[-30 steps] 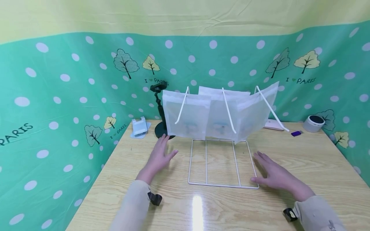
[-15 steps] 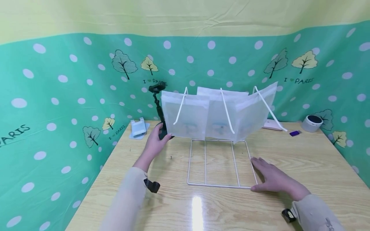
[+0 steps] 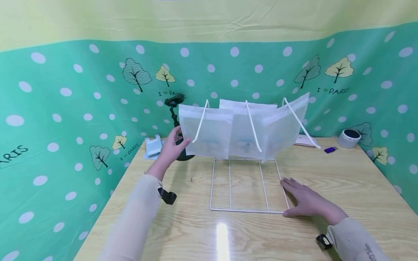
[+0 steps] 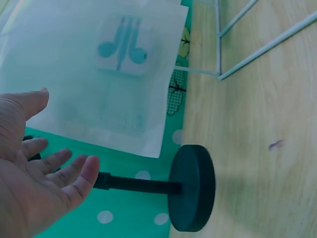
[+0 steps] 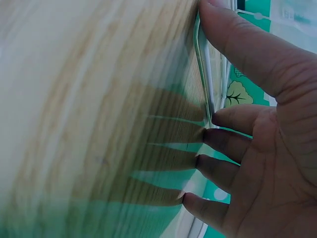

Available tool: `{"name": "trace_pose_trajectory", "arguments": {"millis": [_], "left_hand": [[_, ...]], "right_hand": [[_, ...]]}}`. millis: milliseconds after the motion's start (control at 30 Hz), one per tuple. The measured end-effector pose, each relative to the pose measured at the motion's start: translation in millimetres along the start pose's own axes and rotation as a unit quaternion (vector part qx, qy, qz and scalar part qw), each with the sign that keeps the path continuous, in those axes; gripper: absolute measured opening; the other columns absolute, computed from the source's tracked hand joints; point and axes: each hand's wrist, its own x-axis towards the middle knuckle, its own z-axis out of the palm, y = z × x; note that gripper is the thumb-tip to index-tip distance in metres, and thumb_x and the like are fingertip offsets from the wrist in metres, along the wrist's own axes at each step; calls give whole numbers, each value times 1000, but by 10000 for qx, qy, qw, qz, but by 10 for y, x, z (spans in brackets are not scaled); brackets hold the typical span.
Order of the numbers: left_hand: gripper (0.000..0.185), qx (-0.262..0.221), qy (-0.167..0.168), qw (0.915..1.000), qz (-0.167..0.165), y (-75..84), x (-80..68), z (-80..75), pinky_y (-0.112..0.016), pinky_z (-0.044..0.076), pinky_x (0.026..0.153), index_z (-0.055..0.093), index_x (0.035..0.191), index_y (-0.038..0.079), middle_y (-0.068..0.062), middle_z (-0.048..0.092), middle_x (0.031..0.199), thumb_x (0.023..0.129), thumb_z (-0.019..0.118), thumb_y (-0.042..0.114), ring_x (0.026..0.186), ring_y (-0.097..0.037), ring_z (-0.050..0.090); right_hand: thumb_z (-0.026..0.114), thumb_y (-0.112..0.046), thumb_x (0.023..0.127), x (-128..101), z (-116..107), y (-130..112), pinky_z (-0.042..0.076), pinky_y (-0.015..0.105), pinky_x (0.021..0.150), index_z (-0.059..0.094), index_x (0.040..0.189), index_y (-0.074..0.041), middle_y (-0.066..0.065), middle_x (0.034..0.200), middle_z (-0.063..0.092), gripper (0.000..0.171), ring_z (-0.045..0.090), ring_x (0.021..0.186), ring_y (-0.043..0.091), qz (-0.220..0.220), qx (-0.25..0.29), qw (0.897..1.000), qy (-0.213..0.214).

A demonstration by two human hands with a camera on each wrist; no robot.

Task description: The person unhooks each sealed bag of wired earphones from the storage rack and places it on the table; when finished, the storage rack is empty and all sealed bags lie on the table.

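A white wire rack (image 3: 213,185) stands on the wooden table (image 3: 343,188), its flat base toward me. Its three slanted prongs carry translucent white bags. My left hand (image 3: 172,145) is raised, fingers spread and empty, just beside the lower left edge of the left bag (image 3: 209,132). In the left wrist view the open left hand (image 4: 39,168) sits close below that bag (image 4: 74,84), which holds teal earphones. My right hand (image 3: 301,198) lies flat on the table, fingers against the right side wire of the rack's base. The right wrist view shows the right hand's fingers (image 5: 233,49) pressed beside the wire (image 5: 204,74).
A black stand (image 3: 176,119) with a round base (image 4: 192,188) rises behind the left hand, with a small white holder (image 3: 153,146) left of it. A grey cylinder (image 3: 348,137), a purple item (image 3: 330,149) and a pink flat object (image 3: 305,140) lie at the back right. Green dotted cloth walls the table.
My left hand rose from the table and moved away from me, up to the left bag's edge. My right hand slid left onto the rack base's right side and stayed.
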Motion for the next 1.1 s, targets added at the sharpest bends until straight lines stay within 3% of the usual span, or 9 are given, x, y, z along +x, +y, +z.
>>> {"name": "trace_pose_trajectory", "arguments": {"millis": [300,567,1100], "left_hand": [[61,-781,38,9968,-164,126,86,-103,-48,35,110,39,148,11,-12,48,142,96,62,35,129,-30,45],[50,-1142,51,9932,-238,51,124,-69,-48,30,113,50,139,11,-9,54,136,97,60,36,127,-26,48],[39,-1567,-97,9874,-220,0,104,7,-48,41,105,57,129,2,-16,58,131,100,56,28,122,-29,52]], "right_hand": [[80,-60,65,10,-20,4,28,68,104,39,146,3,30,150,33,110,27,134,55,76,-4,10000,4],[80,-61,65,20,-12,27,27,68,105,38,146,2,29,150,32,111,27,135,55,142,54,9999,-20],[81,-60,64,11,12,29,27,68,105,39,145,4,30,149,33,111,27,134,55,68,95,9999,64]]}}
